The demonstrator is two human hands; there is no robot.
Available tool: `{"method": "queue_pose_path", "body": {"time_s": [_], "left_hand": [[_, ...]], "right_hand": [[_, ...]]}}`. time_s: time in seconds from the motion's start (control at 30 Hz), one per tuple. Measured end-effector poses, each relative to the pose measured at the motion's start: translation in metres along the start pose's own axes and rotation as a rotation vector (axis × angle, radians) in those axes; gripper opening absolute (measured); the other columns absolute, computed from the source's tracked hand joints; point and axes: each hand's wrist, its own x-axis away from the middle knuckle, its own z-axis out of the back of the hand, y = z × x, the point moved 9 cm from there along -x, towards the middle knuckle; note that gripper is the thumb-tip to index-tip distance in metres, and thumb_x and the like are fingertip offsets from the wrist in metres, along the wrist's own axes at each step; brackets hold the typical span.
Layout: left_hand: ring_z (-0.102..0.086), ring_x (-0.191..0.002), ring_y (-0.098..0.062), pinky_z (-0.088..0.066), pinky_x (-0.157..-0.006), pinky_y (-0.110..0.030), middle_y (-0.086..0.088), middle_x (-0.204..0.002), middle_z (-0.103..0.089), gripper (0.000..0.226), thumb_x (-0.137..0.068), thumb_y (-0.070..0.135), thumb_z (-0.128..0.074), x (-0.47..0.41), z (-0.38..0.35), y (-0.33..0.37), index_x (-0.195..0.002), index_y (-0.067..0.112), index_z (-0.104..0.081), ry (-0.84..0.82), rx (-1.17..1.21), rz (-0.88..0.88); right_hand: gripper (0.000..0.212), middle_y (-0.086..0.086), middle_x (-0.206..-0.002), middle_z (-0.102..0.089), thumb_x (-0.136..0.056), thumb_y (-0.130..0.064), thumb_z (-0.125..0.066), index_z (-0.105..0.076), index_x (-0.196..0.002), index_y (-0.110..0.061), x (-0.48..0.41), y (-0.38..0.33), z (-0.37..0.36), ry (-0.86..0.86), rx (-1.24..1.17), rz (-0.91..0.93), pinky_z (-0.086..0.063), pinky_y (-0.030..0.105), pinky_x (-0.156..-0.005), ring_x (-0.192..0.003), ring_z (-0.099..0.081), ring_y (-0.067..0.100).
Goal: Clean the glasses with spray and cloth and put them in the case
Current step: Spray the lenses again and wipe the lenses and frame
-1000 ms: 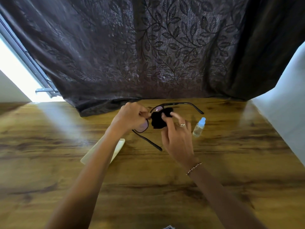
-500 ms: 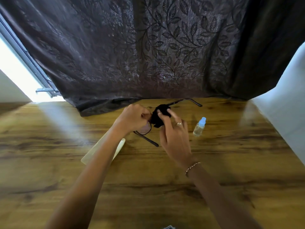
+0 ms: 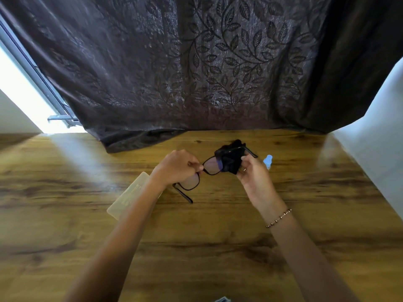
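Dark-framed glasses (image 3: 211, 166) are held above the wooden table (image 3: 196, 247). My left hand (image 3: 176, 166) pinches the frame at the bridge, and one lens and a temple hang below it. My right hand (image 3: 254, 173) grips a black cloth (image 3: 231, 158) wrapped over the outer end of the other lens. A small spray bottle with a blue cap (image 3: 267, 160) stands behind my right hand, mostly hidden. A pale translucent case (image 3: 128, 198) lies on the table, partly under my left forearm.
A dark leaf-patterned curtain (image 3: 207, 66) hangs along the table's far edge and drapes onto it. A white wall (image 3: 381, 131) borders the table on the right. A bright window (image 3: 26, 99) is at the far left.
The glasses have swung so one lens faces me. My right hand has moved to the right with the cloth, from the middle of the frame to the lens's outer end, now covering most of the bottle.
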Motion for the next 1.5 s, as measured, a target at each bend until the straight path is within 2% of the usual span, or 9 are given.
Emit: {"method": "queue_pose_path", "body": {"time_s": [0.1, 0.17, 0.3, 0.43, 0.8, 1.0, 1.13, 1.23, 1.5], "left_hand": [[-0.061, -0.081, -0.006, -0.043, -0.073, -0.022, 0.022, -0.067, -0.061, 0.022, -0.092, 0.027, -0.056, 0.001, -0.001, 0.001, -0.079, 0.029, -0.073, 0.001, -0.010, -0.024], [-0.061, -0.078, -0.002, -0.043, -0.072, -0.020, 0.022, -0.066, -0.062, 0.022, -0.092, 0.027, -0.056, 0.000, -0.001, 0.002, -0.078, 0.029, -0.073, -0.011, -0.021, -0.041], [-0.058, -0.075, 0.006, -0.038, -0.066, -0.015, 0.020, -0.070, -0.064, 0.022, -0.093, 0.027, -0.055, 0.002, -0.006, 0.003, -0.081, 0.028, -0.073, -0.063, 0.018, -0.063], [-0.056, -0.077, 0.006, -0.037, -0.067, -0.013, 0.020, -0.072, -0.064, 0.022, -0.094, 0.028, -0.054, 0.002, -0.015, -0.003, -0.082, 0.029, -0.072, -0.131, 0.012, -0.024], [-0.058, -0.078, 0.005, -0.038, -0.070, -0.016, 0.017, -0.080, -0.068, 0.021, -0.093, 0.028, -0.054, 0.002, -0.032, -0.024, -0.087, 0.028, -0.074, -0.170, 0.026, 0.056], [-0.057, -0.112, -0.010, -0.040, -0.096, -0.025, 0.008, -0.123, -0.063, 0.035, -0.093, 0.036, -0.054, 0.002, -0.035, -0.016, -0.125, 0.023, -0.060, -0.189, 0.103, -0.008], [-0.061, -0.107, -0.005, -0.044, -0.094, -0.026, 0.013, -0.111, -0.069, 0.021, -0.092, 0.032, -0.058, -0.003, -0.023, 0.000, -0.111, 0.030, -0.067, -0.064, 0.305, -0.069], [-0.061, -0.095, 0.009, -0.043, -0.084, -0.018, 0.025, -0.093, -0.070, 0.015, -0.090, 0.028, -0.061, -0.001, -0.019, 0.010, -0.092, 0.041, -0.068, -0.081, 0.393, -0.106], [-0.065, -0.096, -0.001, -0.046, -0.085, -0.014, 0.007, -0.098, -0.073, 0.016, -0.086, 0.030, -0.066, 0.010, -0.003, -0.001, -0.095, 0.020, -0.074, -0.026, 0.625, -0.063]], "right_hand": [[0.034, 0.008, -0.102, -0.071, -0.094, 0.007, -0.036, -0.063, -0.111, -0.004, 0.000, -0.005, -0.011, -0.154, 0.060, 0.005, -0.056, 0.029, -0.077, -0.090, -0.067, 0.015], [0.030, 0.010, -0.110, -0.069, -0.095, 0.007, -0.045, -0.062, -0.118, -0.001, 0.000, -0.011, -0.015, -0.220, 0.327, 0.100, -0.054, 0.028, -0.087, -0.100, -0.066, 0.016], [0.018, 0.002, -0.105, -0.072, -0.088, -0.003, -0.064, -0.071, -0.103, -0.008, 0.000, -0.024, -0.022, -0.247, 0.732, 0.347, -0.048, 0.015, -0.081, -0.100, -0.066, 0.009], [0.018, -0.004, -0.106, -0.073, -0.088, -0.006, -0.065, -0.072, -0.103, -0.014, 0.001, -0.024, -0.026, -0.314, 0.814, 0.416, -0.050, 0.025, -0.091, -0.103, -0.066, 0.009], [0.031, -0.015, -0.094, -0.074, -0.085, 0.003, -0.062, -0.071, -0.094, -0.025, 0.024, -0.045, -0.044, -0.408, 0.591, 0.508, -0.052, 0.017, -0.082, -0.094, -0.068, 0.003], [0.035, -0.015, -0.093, -0.074, -0.086, 0.011, -0.060, -0.072, -0.095, -0.021, 0.020, -0.047, -0.036, -0.289, 0.620, 0.572, -0.053, 0.020, -0.082, -0.094, -0.069, 0.006], [0.034, -0.008, -0.095, -0.075, -0.088, 0.005, -0.060, -0.074, -0.092, -0.025, 0.025, -0.047, -0.041, -0.291, 0.485, 0.557, -0.055, 0.022, -0.079, -0.094, -0.070, 0.013], [0.024, 0.001, -0.096, -0.076, -0.089, 0.006, -0.059, -0.074, -0.092, -0.013, 0.026, -0.048, -0.040, -0.281, 0.385, 0.530, -0.057, 0.028, -0.080, -0.094, -0.071, 0.020], [0.023, 0.000, -0.084, -0.075, -0.085, 0.002, -0.059, -0.073, -0.080, -0.015, 0.020, -0.057, -0.015, -0.210, 0.133, 0.434, -0.057, 0.026, -0.074, -0.084, -0.071, 0.015]]}}
